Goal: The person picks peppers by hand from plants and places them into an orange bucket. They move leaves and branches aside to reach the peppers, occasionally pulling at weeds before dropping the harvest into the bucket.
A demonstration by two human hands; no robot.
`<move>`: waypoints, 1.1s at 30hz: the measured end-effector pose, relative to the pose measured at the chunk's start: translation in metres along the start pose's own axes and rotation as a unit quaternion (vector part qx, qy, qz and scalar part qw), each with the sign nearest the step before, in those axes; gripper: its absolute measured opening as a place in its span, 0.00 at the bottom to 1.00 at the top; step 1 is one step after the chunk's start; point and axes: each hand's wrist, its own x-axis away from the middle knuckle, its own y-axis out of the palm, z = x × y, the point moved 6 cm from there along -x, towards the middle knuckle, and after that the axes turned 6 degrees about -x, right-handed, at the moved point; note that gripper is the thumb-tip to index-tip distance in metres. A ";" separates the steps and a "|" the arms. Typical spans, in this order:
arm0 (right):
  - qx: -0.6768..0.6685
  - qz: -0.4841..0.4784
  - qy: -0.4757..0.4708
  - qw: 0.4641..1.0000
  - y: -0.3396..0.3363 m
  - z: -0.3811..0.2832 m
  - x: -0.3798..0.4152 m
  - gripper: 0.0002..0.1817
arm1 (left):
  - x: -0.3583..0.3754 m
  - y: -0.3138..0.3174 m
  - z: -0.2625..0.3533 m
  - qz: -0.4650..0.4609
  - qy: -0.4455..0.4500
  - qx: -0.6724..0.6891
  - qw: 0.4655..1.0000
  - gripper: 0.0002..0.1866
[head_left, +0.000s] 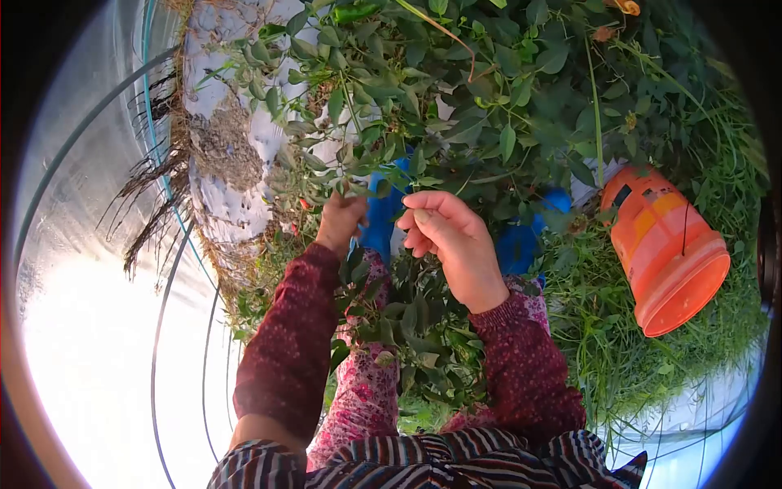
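My left hand point(343, 222) is closed among the leafy stems of a pepper plant point(391, 90); its fingertips are partly hidden by leaves, and what they hold does not show. To its right, my right hand point(453, 244) is raised in front of the foliage with thumb and fingers pinched together. A small dark speck shows at its fingertips, too small to name. Small red peppers point(305, 203) hang just left of my left hand. A green pepper point(356, 12) lies among the leaves at the top of the view.
An orange bucket point(668, 244) lies tipped on grass point(619, 342) at the right. My blue boots point(383, 204) stand among the plants. Whitish ground sheeting point(244, 155) with dry roots runs along the left, beside a clear plastic wall point(98, 204) with thin hoops.
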 end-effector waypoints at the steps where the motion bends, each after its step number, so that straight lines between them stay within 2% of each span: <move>1: 0.005 0.002 0.001 1.000 -0.001 0.001 0.001 0.12 | -0.013 0.006 0.004 -0.029 0.026 0.113 0.993 0.19; 2: 0.005 0.004 0.004 1.000 -0.001 0.001 0.002 0.12 | -0.023 0.010 0.008 -0.056 0.051 0.224 0.972 0.23; 3: 0.004 0.007 0.007 1.000 -0.002 0.003 0.003 0.12 | -0.030 0.012 0.009 -0.056 0.049 0.227 0.971 0.23; 5: 0.006 0.007 0.008 1.000 -0.003 0.004 0.004 0.12 | -0.033 0.015 0.026 -0.105 0.184 0.328 0.921 0.28; 8: -0.004 0.011 0.006 1.000 -0.006 0.006 0.004 0.12 | -0.022 0.008 0.050 -0.077 0.171 0.315 0.930 0.28; 10: -0.014 0.014 0.004 1.000 -0.009 0.006 0.004 0.12 | -0.033 -0.002 0.032 -0.086 0.168 0.330 0.925 0.27; 11: -0.022 0.022 -0.001 1.000 -0.011 0.004 0.004 0.12 | -0.049 -0.014 0.019 -0.023 0.266 0.183 0.946 0.25; 12: -0.032 0.029 -0.005 0.999 -0.013 0.004 0.003 0.12 | -0.057 -0.020 0.006 0.044 0.354 0.027 0.934 0.24; 13: -0.040 0.027 -0.008 0.999 -0.012 0.003 0.002 0.12 | -0.044 -0.023 0.011 0.177 0.444 -0.228 0.848 0.19; 14: -0.041 0.021 -0.007 0.999 -0.010 0.004 0.001 0.12 | -0.043 -0.029 0.004 0.182 0.443 -0.231 0.847 0.19; 16: -0.049 0.019 -0.013 0.999 -0.009 0.004 0.001 0.12 | -0.031 -0.024 0.011 0.050 0.348 -0.149 0.924 0.16; 17: -0.046 0.020 -0.007 0.999 -0.007 0.003 0.001 0.12 | -0.003 -0.012 0.033 0.182 0.544 -0.470 0.670 0.15; 18: -0.046 0.021 -0.007 0.999 -0.007 0.003 0.001 0.12 | 0.002 -0.010 0.037 0.182 0.545 -0.470 0.670 0.15; 19: -0.045 0.021 -0.008 0.999 -0.007 0.003 0.001 0.11 | -0.008 -0.015 0.033 0.093 0.426 -0.315 0.843 0.15; 20: -0.045 0.021 -0.009 0.999 -0.007 0.002 0.001 0.11 | -0.017 -0.015 0.023 -0.003 0.275 -0.136 0.952 0.15; 21: -0.047 0.020 -0.010 0.999 -0.007 0.001 0.000 0.11 | -0.009 -0.013 0.035 0.075 0.338 -0.512 0.786 0.13; 22: -0.048 0.019 -0.013 0.999 -0.007 0.001 0.000 0.11 | -0.004 -0.017 0.039 0.075 0.337 -0.514 0.785 0.13; 24: -0.051 0.016 -0.017 0.998 -0.007 0.000 0.001 0.11 | 0.022 -0.022 0.061 0.142 0.453 -0.558 0.680 0.11; 25: -0.054 0.019 -0.016 0.998 -0.008 0.000 0.001 0.11 | 0.024 -0.023 0.062 0.143 0.454 -0.560 0.678 0.11; 26: -0.057 0.024 -0.014 0.998 -0.009 0.000 0.001 0.11 | 0.016 -0.031 0.058 0.095 0.372 -0.436 0.814 0.10; 27: -0.059 0.024 -0.015 0.998 -0.009 0.000 0.001 0.11 | 0.009 -0.036 0.048 0.042 0.274 -0.293 0.915 0.09; 28: -0.059 0.022 -0.017 0.998 -0.009 -0.001 0.001 0.12 | 0.004 -0.036 0.035 -0.013 0.163 -0.137 0.977 0.08; 29: -0.059 0.020 -0.019 0.998 -0.008 -0.001 0.001 0.12 | -0.001 -0.038 0.025 -0.014 0.163 -0.139 0.977 0.08; 30: -0.060 0.020 -0.020 0.998 -0.009 -0.001 0.001 0.12 | -0.001 -0.036 0.023 0.049 0.316 -0.371 0.872 0.10; 31: -0.062 0.023 -0.018 0.998 -0.009 -0.001 0.001 0.12 | 0.010 -0.025 0.027 0.107 0.441 -0.568 0.687 0.12; 32: -0.063 0.026 -0.015 0.998 -0.009 -0.001 0.002 0.12 | 0.012 -0.023 0.021 0.106 0.441 -0.568 0.687 0.12; 33: -0.064 0.027 -0.015 0.997 -0.009 -0.001 0.002 0.12 | 0.016 -0.033 0.018 0.097 0.357 -0.437 0.820 0.14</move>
